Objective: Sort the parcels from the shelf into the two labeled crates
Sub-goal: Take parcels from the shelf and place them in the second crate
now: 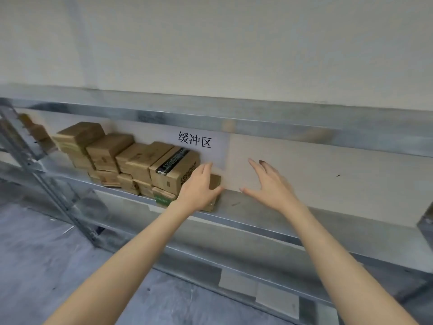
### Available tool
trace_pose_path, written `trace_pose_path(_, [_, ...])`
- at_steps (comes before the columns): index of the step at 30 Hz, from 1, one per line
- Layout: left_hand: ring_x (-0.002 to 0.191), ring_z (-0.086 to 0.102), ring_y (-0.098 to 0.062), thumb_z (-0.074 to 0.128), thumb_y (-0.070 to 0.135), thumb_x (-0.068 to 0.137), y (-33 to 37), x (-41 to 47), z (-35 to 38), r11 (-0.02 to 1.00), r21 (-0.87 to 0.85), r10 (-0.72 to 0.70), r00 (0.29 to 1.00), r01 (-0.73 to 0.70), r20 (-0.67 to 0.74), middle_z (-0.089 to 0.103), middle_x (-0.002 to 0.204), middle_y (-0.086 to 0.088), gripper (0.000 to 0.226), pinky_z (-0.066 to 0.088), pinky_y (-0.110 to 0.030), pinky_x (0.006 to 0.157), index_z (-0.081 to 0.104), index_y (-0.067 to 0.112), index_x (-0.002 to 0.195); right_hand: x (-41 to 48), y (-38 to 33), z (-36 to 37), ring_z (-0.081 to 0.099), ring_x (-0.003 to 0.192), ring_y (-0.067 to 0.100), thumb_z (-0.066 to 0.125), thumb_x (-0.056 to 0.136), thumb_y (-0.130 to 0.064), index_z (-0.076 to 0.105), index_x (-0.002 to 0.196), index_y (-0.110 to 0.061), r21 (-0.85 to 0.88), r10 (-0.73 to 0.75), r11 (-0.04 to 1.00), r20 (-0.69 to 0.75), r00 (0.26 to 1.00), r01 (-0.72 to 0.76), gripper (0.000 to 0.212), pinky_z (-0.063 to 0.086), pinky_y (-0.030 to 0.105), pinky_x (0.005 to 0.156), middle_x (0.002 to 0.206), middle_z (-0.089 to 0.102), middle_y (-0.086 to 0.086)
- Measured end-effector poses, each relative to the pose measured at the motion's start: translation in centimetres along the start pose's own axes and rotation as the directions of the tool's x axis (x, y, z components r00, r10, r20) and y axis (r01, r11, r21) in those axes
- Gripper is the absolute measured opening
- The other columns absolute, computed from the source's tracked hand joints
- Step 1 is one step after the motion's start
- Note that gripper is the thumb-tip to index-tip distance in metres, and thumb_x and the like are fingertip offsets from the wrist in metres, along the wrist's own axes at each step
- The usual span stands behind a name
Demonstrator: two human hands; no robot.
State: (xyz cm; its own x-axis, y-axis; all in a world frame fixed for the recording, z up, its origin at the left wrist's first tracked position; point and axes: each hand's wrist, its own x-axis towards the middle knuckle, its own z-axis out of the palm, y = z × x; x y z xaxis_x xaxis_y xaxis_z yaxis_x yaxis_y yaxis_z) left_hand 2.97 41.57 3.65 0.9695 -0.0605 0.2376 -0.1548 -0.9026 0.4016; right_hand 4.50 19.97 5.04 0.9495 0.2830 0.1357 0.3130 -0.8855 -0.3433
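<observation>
Head view: both my bare arms reach toward the metal shelf (pixel 257 227). My left hand (pixel 199 187) lies on the small brown parcel (pixel 214 182) at the right end of the row, fingers (pixel 207 168) curled over its top and left side, thumb on its right front corner, so it is grasping that parcel. The parcel sits at the shelf's front edge, touching the bigger box with black tape (pixel 174 170) to its left; most of it is hidden by my hand. My right hand (pixel 269 184) hovers open above bare shelf surface to the right, fingers spread, touching nothing, well clear of the parcels. One fingertip looks dark; cannot tell why.

Rest of the parcels (pixel 110 153) are stacked in two layers along the left part of the shelf, brown cardboard, blurred. One low box has a green label (pixel 162 200) at the front. A white paper sign (pixel 201 146) with black Chinese characters hangs on the wall behind, just above my left hand. Grey floor (pixel 46 242) below left. The crates are out of view.
</observation>
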Motion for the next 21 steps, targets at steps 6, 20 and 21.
trace_pose_path(6, [0.146,0.018,-0.024,0.071,0.040,0.083,-6.5,2.2,2.5,0.995,-0.039,-0.081,0.985,0.088,0.155,0.017,0.159,-0.010,0.097,0.032,-0.042,0.112,0.012,0.008,0.153,4.9,-2.5,6.3,0.019,0.148,0.026,0.060,0.085,-0.063,0.009,0.156,-0.033,-0.033,0.062,0.998,0.168,0.984,-0.057,0.092,0.032,0.045,0.113,0.163,0.015,0.010])
trace_pose_path(20, [0.147,0.013,-0.034,0.080,0.037,0.074,-13.4,6.1,9.6,0.965,-0.151,-0.167,0.945,0.216,0.282,0.012,0.157,-0.020,0.119,0.019,-0.042,0.118,-0.002,0.000,0.152,12.1,-3.4,16.3,0.032,0.141,0.029,0.073,0.077,-0.055,0.003,0.157,-0.029,0.069,0.097,0.988,0.401,0.911,-0.136,0.110,0.037,0.044,0.109,0.155,0.029,0.009])
trace_pose_path(21, [0.146,0.017,-0.035,0.081,0.034,0.073,-13.6,6.3,10.0,0.965,-0.153,-0.165,0.949,0.211,0.269,0.018,0.154,-0.022,0.118,0.020,-0.042,0.118,0.001,-0.001,0.152,12.4,-3.4,16.8,0.031,0.141,0.029,0.073,0.076,-0.055,0.001,0.157,-0.029,0.073,0.094,0.988,0.411,0.907,-0.135,0.112,0.037,0.044,0.109,0.156,0.028,0.008])
